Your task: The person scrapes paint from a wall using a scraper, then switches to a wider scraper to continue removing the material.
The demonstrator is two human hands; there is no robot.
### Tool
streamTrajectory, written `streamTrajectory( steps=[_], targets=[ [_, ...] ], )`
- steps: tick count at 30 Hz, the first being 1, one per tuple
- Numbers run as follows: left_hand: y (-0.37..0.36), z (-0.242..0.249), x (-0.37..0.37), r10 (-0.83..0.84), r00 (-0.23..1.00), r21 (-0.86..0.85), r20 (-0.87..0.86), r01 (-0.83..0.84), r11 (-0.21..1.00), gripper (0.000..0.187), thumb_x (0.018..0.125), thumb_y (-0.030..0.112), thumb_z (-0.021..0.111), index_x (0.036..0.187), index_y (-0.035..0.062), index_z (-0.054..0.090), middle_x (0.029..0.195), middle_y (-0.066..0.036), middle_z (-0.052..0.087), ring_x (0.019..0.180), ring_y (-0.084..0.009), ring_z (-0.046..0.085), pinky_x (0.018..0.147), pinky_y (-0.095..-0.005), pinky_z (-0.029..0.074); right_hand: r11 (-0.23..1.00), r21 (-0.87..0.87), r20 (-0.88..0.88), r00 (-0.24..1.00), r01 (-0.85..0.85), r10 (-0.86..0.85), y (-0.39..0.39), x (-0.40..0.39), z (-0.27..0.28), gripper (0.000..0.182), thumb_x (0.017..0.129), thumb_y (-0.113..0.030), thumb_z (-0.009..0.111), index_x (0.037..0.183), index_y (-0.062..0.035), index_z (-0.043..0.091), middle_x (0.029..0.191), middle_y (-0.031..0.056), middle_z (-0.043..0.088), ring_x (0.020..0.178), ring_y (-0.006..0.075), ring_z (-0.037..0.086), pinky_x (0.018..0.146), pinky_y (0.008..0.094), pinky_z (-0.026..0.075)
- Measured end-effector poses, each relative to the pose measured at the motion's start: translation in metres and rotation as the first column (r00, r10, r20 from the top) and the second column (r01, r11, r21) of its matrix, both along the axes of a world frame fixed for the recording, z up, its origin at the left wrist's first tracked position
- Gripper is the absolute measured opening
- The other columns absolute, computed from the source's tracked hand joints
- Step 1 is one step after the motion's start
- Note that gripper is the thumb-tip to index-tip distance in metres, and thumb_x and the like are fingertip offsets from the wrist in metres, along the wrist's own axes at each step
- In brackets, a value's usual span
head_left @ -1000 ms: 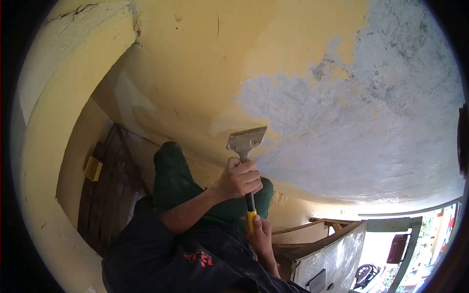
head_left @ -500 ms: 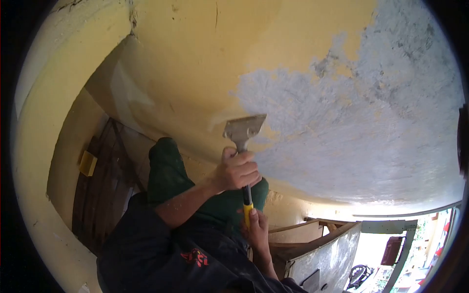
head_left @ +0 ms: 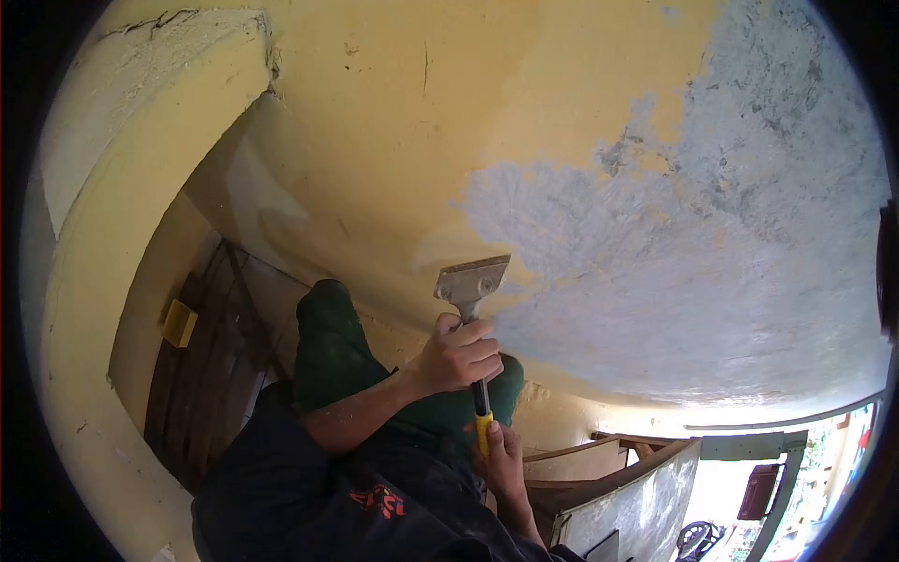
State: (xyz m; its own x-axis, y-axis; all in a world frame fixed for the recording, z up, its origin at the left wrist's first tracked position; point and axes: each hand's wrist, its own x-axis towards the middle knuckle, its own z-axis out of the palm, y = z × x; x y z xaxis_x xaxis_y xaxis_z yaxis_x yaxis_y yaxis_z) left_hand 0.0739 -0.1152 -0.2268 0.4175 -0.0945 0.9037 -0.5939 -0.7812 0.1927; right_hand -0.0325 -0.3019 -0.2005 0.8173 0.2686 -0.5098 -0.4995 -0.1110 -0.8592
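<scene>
A long-handled scraper (head_left: 473, 281) has a wide metal blade, a black shaft and a yellow grip (head_left: 484, 435). My left hand (head_left: 458, 356) is wrapped round the shaft just below the blade. Lower down, my right hand (head_left: 502, 459) closes on the yellow grip. The blade is at the wall, close to where yellow paint (head_left: 393, 169) meets a bare grey patch (head_left: 599, 225); whether it touches the surface cannot be made out.
At the left, a yellow wall edge (head_left: 94, 309) curves past dark wooden slats (head_left: 201, 375) and a small yellow box (head_left: 179, 323). Wooden furniture (head_left: 627, 496) stands at the lower right, near a bright opening. My green-clad legs (head_left: 337, 347) are bent below the wall.
The wall, my body and the scraper all appear slightly lower in view, the left-side items also a little further right. Both hands keep their hold on the scraper.
</scene>
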Motion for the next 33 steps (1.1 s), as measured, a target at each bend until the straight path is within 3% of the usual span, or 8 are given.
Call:
streamTrajectory(
  steps=[6,8,13,15,19,25,27,33],
  targets=[
    [0.0,-0.002,0.001,-0.018,1.0,-0.044,0.006,0.018,0.999,0.028,0.061,0.017,0.077,0.058,0.0187,0.049,0.063,0.009,0.049,0.084,-0.0112,0.06,0.071,-0.0357,0.027,0.998,-0.05,0.055,0.998,0.031,-0.029,0.007,-0.01,0.002,0.053,0.107,-0.046,0.043,0.108,0.0016,0.067,0.064,-0.0032,0.049,0.052,0.004,0.041,0.049,0.0214,0.031],
    [-0.002,-0.003,0.0,-0.025,1.0,-0.039,0.014,0.026,0.999,0.028,0.061,0.016,0.077,0.058,0.0186,0.049,0.063,0.008,0.049,0.083,-0.0113,0.06,0.071,-0.0358,0.027,0.999,-0.039,-0.036,0.999,0.01,-0.011,-0.001,-0.01,0.003,0.054,0.107,-0.047,0.044,0.108,0.001,0.067,0.064,-0.0031,0.049,0.053,0.0041,0.042,0.05,0.0213,0.031],
    [0.006,0.009,0.005,-0.008,0.999,-0.022,0.036,0.009,1.0,0.025,0.067,0.02,0.076,0.062,0.0188,0.051,0.071,0.007,0.049,0.091,-0.0119,0.06,0.071,-0.0356,0.029,0.999,-0.046,0.094,0.996,0.0,0.005,0.008,0.0,0.005,0.054,0.106,-0.048,0.045,0.109,0.0008,0.067,0.063,-0.0031,0.049,0.052,0.0039,0.041,0.049,0.0211,0.031],
    [0.008,0.018,0.006,-0.011,0.998,-0.014,0.06,0.012,1.0,0.027,0.06,0.016,0.076,0.058,0.0184,0.049,0.063,0.007,0.048,0.082,-0.0135,0.059,0.071,-0.0371,0.026,1.0,0.005,0.132,0.991,-0.011,0.01,0.008,0.0,0.005,0.054,0.106,-0.048,0.045,0.109,0.0008,0.067,0.063,-0.0032,0.049,0.052,0.0039,0.041,0.048,0.0211,0.031],
    [0.002,0.008,0.001,-0.024,1.0,-0.013,-0.016,0.024,1.0,0.026,0.061,0.016,0.075,0.058,0.0182,0.05,0.062,0.007,0.047,0.082,-0.014,0.059,0.071,-0.0371,0.026,0.999,0.014,0.009,0.999,-0.032,0.032,0.002,0.001,0.006,0.054,0.106,-0.049,0.046,0.108,0.0006,0.068,0.064,-0.0033,0.049,0.053,0.0043,0.043,0.05,0.0215,0.033],
    [0.005,0.018,0.003,-0.047,0.996,-0.012,0.078,0.048,0.999,0.025,0.062,0.016,0.076,0.059,0.0182,0.051,0.063,0.006,0.048,0.082,-0.0143,0.059,0.071,-0.037,0.026,1.0,-0.022,0.162,0.987,-0.008,0.011,0.006,-0.003,0.006,0.051,0.107,-0.045,0.045,0.107,0.0002,0.068,0.064,-0.0031,0.05,0.053,0.0046,0.043,0.05,0.0219,0.033],
    [-0.003,0.012,0.001,-0.067,0.998,0.0,-0.005,0.067,0.998,0.026,0.062,0.016,0.076,0.059,0.0183,0.05,0.064,0.007,0.048,0.082,-0.0146,0.059,0.071,-0.0376,0.027,1.0,-0.013,0.078,0.997,-0.003,0.004,0.0,-0.004,0.004,0.05,0.107,-0.044,0.045,0.107,0.0003,0.068,0.064,-0.003,0.05,0.053,0.0049,0.043,0.05,0.0223,0.033],
    [0.005,0.013,0.005,-0.036,0.999,0.001,0.038,0.036,0.999,0.026,0.062,0.018,0.076,0.059,0.0183,0.05,0.064,0.007,0.048,0.082,-0.0149,0.059,0.072,-0.038,0.027,0.999,0.039,0.083,0.996,0.014,-0.018,0.009,-0.003,0.01,0.049,0.107,-0.042,0.045,0.107,0.0017,0.067,0.064,-0.0033,0.049,0.054,0.0046,0.041,0.051,0.0223,0.032]
  ],
)
